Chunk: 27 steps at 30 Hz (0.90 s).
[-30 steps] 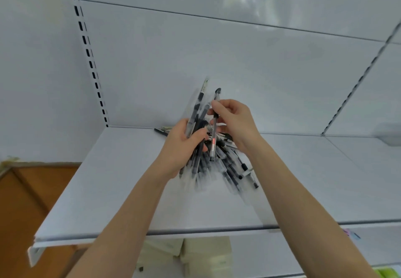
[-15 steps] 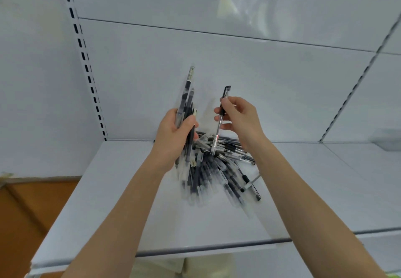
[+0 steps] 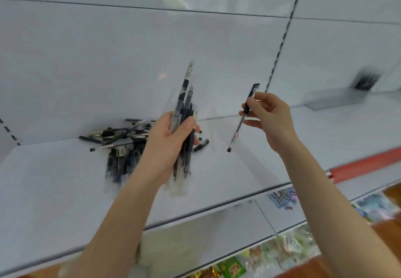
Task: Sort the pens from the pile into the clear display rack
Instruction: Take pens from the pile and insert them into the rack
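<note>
A pile of dark pens lies on the white shelf, against the back wall. My left hand grips a bundle of pens upright, just right of the pile and above the shelf. My right hand pinches a single clear pen with a black cap, held nearly upright and apart from the bundle. A clear display rack stands on the shelf at the far right, blurred; I cannot tell what is in it.
A slotted upright runs up the back wall between two shelf bays. A red strip lines the shelf edge at right. Lower shelves hold coloured packets and pale boxes.
The view has swung right, so the pile now sits at left and the rack shows at right. My right hand has carried the single pen away from the bundle, to the right.
</note>
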Motion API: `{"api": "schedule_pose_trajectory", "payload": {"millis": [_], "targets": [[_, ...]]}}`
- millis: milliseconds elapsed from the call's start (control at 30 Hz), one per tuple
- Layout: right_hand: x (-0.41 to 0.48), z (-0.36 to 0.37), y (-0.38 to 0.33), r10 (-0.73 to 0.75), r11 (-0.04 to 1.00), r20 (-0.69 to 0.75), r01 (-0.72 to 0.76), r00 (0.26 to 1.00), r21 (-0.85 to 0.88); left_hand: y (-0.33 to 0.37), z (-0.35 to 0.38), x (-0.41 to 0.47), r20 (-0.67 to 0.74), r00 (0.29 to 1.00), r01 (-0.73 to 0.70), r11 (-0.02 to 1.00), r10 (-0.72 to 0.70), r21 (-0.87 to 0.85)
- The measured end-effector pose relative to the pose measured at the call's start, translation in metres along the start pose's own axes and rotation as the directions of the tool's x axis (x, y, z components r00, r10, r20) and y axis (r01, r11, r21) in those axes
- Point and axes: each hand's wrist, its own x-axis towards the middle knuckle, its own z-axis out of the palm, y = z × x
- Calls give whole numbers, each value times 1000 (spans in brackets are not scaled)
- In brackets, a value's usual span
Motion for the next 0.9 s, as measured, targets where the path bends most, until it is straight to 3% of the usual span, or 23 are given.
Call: {"api": "schedule_pose_trajectory", "payload": {"millis": [200,433,767,900], "targets": [[-1,-164,15,3,998,-211,-17,977,-62,-31,118,-26,45,989,143,977,-138,-157],[-7,-326,19,7,994,-398,-50,917,-96,-52,264,-37,166,966,226,959,-197,-173],[8,-447,36,60,985,-550,-138,833,-101,-61,400,-15,296,919,320,930,-260,-178],[46,-484,46,51,984,-566,-137,823,-110,-70,452,11,253,934,315,916,-253,-248]]}}
